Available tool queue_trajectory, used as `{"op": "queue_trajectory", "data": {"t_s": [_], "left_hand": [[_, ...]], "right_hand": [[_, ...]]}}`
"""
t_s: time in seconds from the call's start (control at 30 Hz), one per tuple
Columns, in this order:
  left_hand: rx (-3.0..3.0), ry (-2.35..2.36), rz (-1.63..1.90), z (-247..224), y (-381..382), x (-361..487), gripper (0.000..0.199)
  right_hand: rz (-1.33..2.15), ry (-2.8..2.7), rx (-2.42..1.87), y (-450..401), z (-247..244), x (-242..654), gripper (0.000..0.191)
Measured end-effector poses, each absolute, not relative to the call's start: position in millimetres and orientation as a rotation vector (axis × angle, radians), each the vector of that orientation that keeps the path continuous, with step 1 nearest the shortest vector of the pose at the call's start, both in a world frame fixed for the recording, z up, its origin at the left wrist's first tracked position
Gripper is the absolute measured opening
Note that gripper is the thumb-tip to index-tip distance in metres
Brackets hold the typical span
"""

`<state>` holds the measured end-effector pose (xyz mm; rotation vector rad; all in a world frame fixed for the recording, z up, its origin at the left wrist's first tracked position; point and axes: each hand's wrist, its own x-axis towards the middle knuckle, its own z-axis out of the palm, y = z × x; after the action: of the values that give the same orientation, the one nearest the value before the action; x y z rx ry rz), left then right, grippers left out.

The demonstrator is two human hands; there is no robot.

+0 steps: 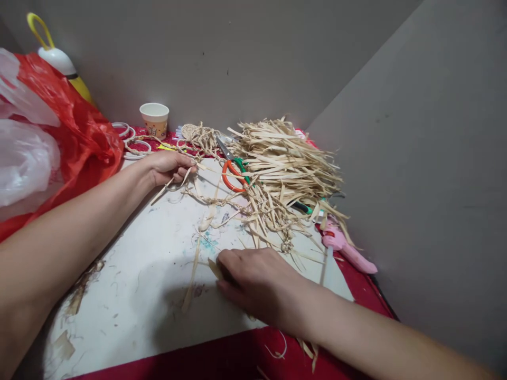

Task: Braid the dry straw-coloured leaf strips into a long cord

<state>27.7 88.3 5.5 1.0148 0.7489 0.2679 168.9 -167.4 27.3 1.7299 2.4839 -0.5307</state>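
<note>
My left hand [172, 168] is closed around a thin braided straw cord [170, 144] beyond the middle of the white board [146, 237]; loose strands stick out below its fingers. Nearer to me, my right hand [247, 274] has its fingers bent together over the board, with a pale flat strip [214, 268] at the fingertips. Between the hands lie a long flat strip [193, 269] and twisted straw. A large heap of dry straw [285, 158] rests at the back right, with orange-and-green-handled scissors [233, 174] against its left side.
A red and white plastic bag [83, 132] fills the left side, before a white-and-yellow bottle [59, 60]. A paper cup [154, 120] and white rings [137, 149] stand near the wall. At right lies a pink glue gun [348, 248]. Red cloth [198, 359] shows under the board.
</note>
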Motion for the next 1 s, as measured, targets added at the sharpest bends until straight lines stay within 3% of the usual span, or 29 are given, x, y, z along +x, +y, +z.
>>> {"op": "queue_trajectory", "data": {"t_s": [0.2,0.4,0.47,0.57,0.7,0.8,1.0], "left_hand": [[1.023,0.795,0.274,12.0,82.0,27.6,0.026],[1.013,0.762,0.302,12.2,81.9,25.8,0.023],[1.019,0.762,0.301,11.7,82.4,25.2,0.024],[1.024,0.770,0.308,11.1,82.7,24.3,0.024],[1.033,0.754,0.307,8.6,85.0,23.1,0.022],[1.062,0.733,0.305,5.9,87.4,22.2,0.021],[1.064,0.720,0.326,3.3,89.1,21.4,0.019]], "right_hand": [[-0.454,2.337,1.957,-157.7,42.9,197.1,0.016],[-0.823,2.375,2.339,-135.7,66.1,250.0,0.035],[-0.558,2.335,2.585,-119.5,68.2,268.8,0.037],[-0.148,2.271,2.921,-84.2,70.1,297.2,0.025],[0.316,2.114,2.973,-26.7,73.0,326.3,0.026],[0.387,1.931,2.861,9.0,74.7,336.0,0.036],[0.322,1.912,2.710,24.5,79.7,339.6,0.023]]}}
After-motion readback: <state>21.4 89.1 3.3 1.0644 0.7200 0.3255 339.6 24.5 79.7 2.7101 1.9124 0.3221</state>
